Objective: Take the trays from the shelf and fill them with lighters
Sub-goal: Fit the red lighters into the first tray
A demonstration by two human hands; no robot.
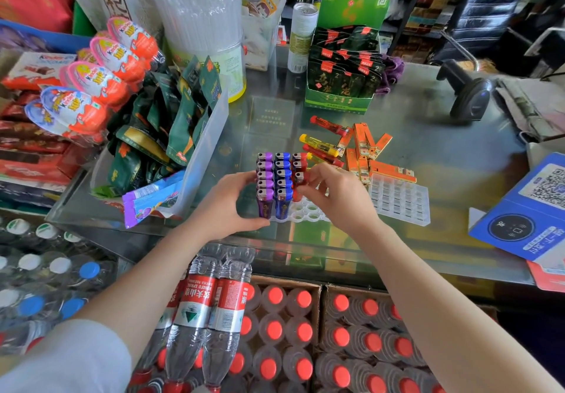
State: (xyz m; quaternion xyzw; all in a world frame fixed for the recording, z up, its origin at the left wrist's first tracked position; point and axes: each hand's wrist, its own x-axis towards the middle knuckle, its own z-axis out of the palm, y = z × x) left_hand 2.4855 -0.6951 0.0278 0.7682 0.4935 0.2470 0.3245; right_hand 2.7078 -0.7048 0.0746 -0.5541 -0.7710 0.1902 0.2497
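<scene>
Two hands meet at a white tray (308, 213) on the glass counter (443, 160): the left hand (227, 206) grips its lighter-filled edge, while the right hand (333, 192) pinches a red lighter (299, 178) in its third row.

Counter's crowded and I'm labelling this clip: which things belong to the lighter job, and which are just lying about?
Job:
white tray
purple lighters
blue lighters
red lighter in right hand
left hand
loose lighters
clear tray

Lying about:
barcode scanner
chocolate eggs
can

Both bare forearms reach forward, the left hand (227, 201) cupped with thumb low, the right hand (334, 192) pinching with fingertips curled leftward.
</scene>
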